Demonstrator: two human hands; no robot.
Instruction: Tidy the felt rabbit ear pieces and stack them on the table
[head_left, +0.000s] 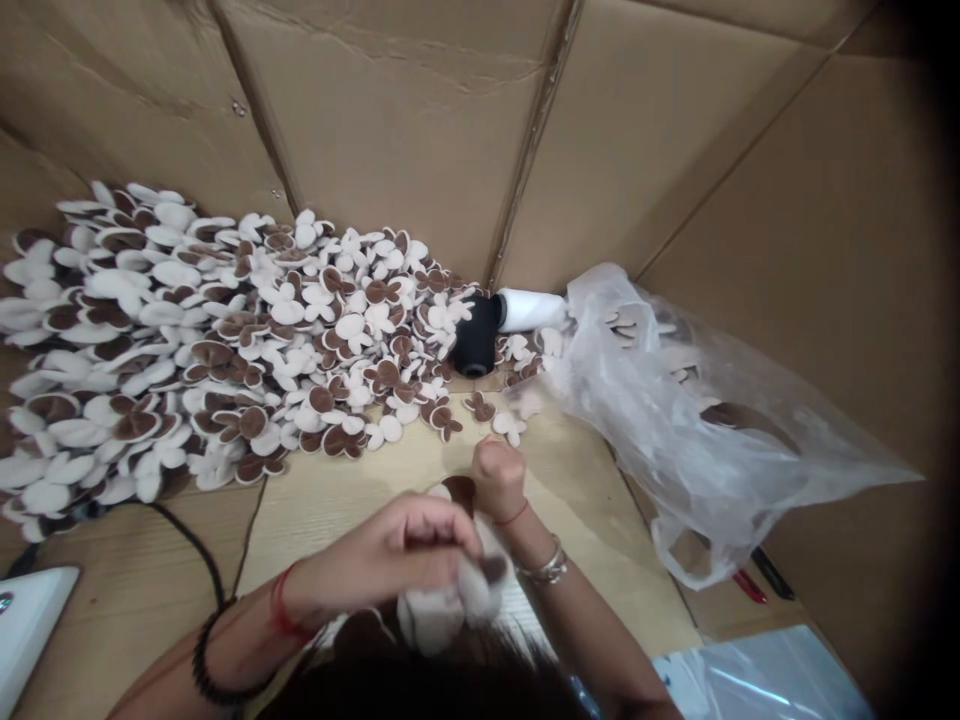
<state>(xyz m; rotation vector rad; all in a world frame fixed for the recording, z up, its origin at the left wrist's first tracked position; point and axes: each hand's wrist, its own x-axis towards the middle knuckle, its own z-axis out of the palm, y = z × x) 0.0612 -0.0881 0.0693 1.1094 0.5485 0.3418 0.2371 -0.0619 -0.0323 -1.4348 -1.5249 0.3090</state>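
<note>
Low in the middle of the view, my left hand (397, 545) is closed, thumb and fingers pinching a white and brown plush piece (435, 615). That piece is blurred, and dark hair in front covers part of the area below it. Just beyond and to the right, my right hand (499, 478) is raised in a fist; whatever lies inside its fingers is hidden. A brown patch of plush (459, 490) shows between the two hands. Ahead of the right fist lies a white bunny-shaped plush cutout (510, 428), and a brown one (478, 406) beside it.
A large heap of white and brown plush cutouts (285, 300) fills the left and back. Black (474, 335) and white (532, 310) thread cones stand at its right end. A clear plastic bag (675, 430) holds more pieces. Cardboard walls (405, 130) enclose the back; a black cable (187, 545) runs left.
</note>
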